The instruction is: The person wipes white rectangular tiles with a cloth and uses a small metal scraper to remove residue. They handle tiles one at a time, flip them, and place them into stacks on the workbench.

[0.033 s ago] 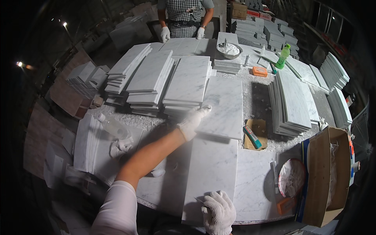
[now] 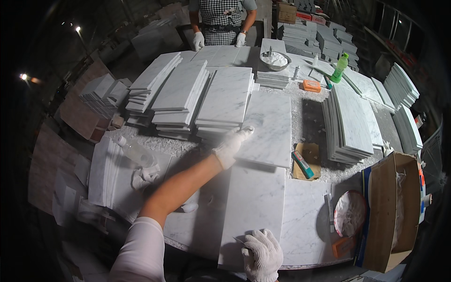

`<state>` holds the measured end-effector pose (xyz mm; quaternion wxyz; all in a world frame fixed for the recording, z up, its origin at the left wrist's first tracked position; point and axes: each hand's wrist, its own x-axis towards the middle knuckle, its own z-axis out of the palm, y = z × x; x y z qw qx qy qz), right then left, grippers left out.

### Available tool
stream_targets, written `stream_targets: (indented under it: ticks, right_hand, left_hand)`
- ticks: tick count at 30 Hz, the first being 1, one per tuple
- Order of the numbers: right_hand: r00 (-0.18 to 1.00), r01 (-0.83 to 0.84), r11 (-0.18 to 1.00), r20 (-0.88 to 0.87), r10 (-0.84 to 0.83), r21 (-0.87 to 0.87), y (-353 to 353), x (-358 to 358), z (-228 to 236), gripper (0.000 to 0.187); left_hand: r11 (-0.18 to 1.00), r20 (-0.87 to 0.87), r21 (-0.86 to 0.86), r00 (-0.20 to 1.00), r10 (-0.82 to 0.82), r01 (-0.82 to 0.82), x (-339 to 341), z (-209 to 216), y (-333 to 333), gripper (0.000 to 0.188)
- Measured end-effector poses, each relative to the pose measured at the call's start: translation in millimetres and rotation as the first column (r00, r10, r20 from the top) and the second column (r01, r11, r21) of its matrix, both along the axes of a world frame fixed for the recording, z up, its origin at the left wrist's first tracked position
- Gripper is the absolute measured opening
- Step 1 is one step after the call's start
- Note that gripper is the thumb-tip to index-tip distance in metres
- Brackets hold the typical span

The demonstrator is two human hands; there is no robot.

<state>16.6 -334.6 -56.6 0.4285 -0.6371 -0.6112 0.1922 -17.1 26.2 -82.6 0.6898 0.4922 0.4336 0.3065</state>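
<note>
My left hand [image 2: 231, 146], in a white knit glove, grips the left edge of a grey-veined white marble tile [image 2: 268, 123]. Its thumb lies on the tile's face, while the other fingers are mostly hidden. That tile overlaps the far end of another marble tile [image 2: 256, 197] lying flat in front of me. At the near end of this second tile, my right hand [image 2: 263, 256] is curled closed in the same kind of glove. Something thin pokes out by its fingertips, too small to name.
Stacked marble tiles [image 2: 225, 94] stand beyond my left arm, with another leaning stack [image 2: 352, 127] at right. A cardboard box [image 2: 392, 211] and a bowl of white paste [image 2: 350, 214] sit at near right. A green bottle [image 2: 339, 68] stands farther back. Across the table is a co-worker [image 2: 221, 21].
</note>
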Motion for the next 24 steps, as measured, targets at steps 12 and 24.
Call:
stream_targets:
  ticks: [12, 24]
  right_hand:
    - [0.702, 0.269, 0.951, -0.645, -0.301, -0.152, 82, 119, -3, 0.035]
    - [0.882, 0.071, 0.987, -0.472, 0.004, 0.141, 305, 194, -63, 0.02]
  left_hand:
    - [0.998, -0.009, 0.035, 0.999, 0.053, -0.053, 2, -12, 7, 0.038]
    - [0.997, -0.119, -0.062, 0.993, 0.027, -0.034, 7, 16, 0, 0.103]
